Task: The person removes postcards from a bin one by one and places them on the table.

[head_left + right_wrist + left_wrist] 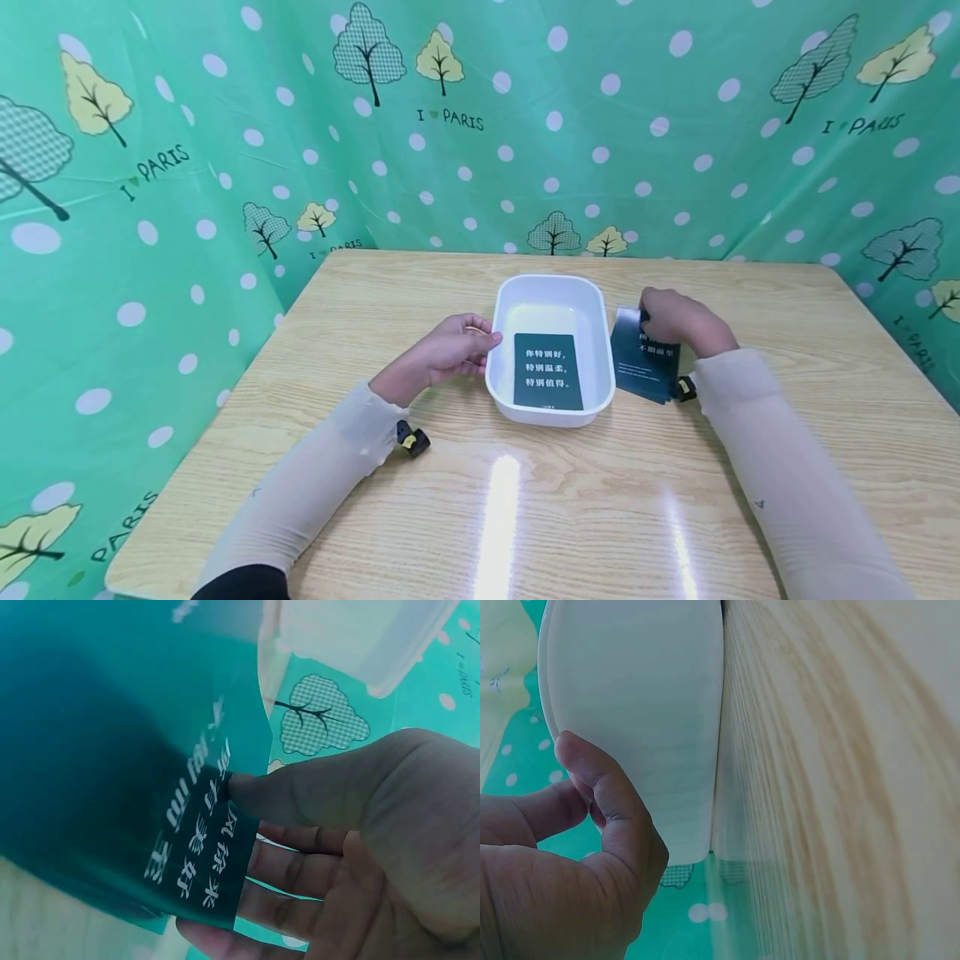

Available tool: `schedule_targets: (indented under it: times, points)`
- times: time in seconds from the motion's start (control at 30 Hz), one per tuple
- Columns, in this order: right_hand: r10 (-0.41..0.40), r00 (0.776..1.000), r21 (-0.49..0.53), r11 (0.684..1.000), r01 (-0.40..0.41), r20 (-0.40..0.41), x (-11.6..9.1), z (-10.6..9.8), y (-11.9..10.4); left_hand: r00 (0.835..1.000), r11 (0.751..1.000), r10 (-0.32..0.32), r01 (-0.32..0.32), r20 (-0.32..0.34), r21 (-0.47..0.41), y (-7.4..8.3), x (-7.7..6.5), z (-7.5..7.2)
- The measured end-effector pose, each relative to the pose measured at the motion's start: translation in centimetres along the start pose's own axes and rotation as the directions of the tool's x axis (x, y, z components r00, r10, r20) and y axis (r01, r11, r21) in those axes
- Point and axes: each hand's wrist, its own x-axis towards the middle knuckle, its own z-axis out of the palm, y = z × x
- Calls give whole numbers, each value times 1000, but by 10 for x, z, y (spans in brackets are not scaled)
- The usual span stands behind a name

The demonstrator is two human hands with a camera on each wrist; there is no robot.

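A white plastic tub (pixel 551 287) stands on the table, with a dark green card (pixel 548 372) printed in white characters lying flat inside it. On its left side my left hand (pixel 455 343) grips the rim, thumb at the edge and fingers by the outer wall (pixel 641 705). To the right of the tub my right hand (pixel 678 319) pinches another dark green card (pixel 637 367) by its upper edge. In the right wrist view the thumb presses on the printed face of this slightly bent card (pixel 97 772), and the fingers are behind it.
The wooden table (pixel 360 517) carries the tub, and bright light streaks reflect off its near part. A green dotted curtain (pixel 480 167) with printed trees hangs behind and along the left. Small black wrist cameras (pixel 412 438) sit under both sleeves.
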Motion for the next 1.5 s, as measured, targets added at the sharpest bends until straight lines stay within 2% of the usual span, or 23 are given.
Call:
schedule_targets:
  times: [0.37,0.7,0.93,1.17,1.33,1.4,1.5]
  points:
    - [0,1000,-25,1000,0,0,1,2,2,1000,1000,-11,11,-3,4,-1,2,0]
    - [0,1000,-98,995,0,-5,3,4,2,1000,1000,-13,13,2,-3,-2,2,-1]
    - [-1,1000,-76,997,-1,-25,4,6,-1,1000,1000,-7,7,1,-2,-2,2,-1]
    - [-15,1000,-98,995,12,-27,3,5,-4,1000,1000,-12,13,-6,3,-2,0,-1]
    - [-57,993,-140,989,42,-103,1,2,-10,1000,1000,1,-1,12,-3,-1,-1,-1]
    - [-86,983,-145,987,63,-163,0,1,-16,1000,1000,5,-5,17,-5,0,-1,-1]
    - [-141,956,-146,984,106,-257,-1,2,-26,1000,1000,6,-6,16,-1,0,-1,0]
